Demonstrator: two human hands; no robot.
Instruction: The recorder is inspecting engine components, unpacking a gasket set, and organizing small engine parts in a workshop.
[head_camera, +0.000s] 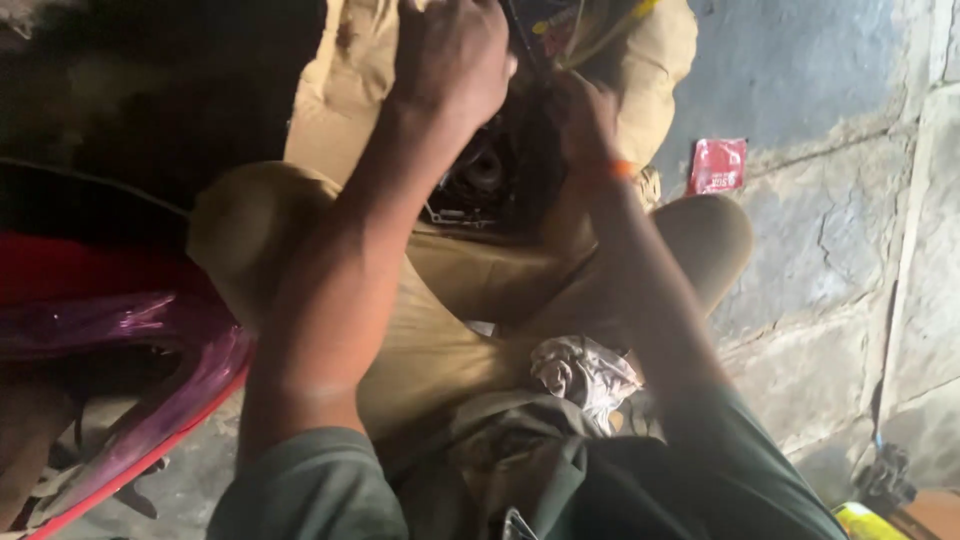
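The left hand (452, 55) was closed in a fist, knuckles up, resting against the upper edge of a dark metal mechanical part (490, 175); what it gripped could not be told. The right hand (583, 118) was curled on the part's right side, its hold obscured by shadow; an orange band (618, 169) circled that wrist. The part sat just below and between both hands, on khaki trousers (430, 330). A crumpled rag (585, 372) lay well below the right hand. A red packet (717, 165) lay right of it on stone floor (830, 240).
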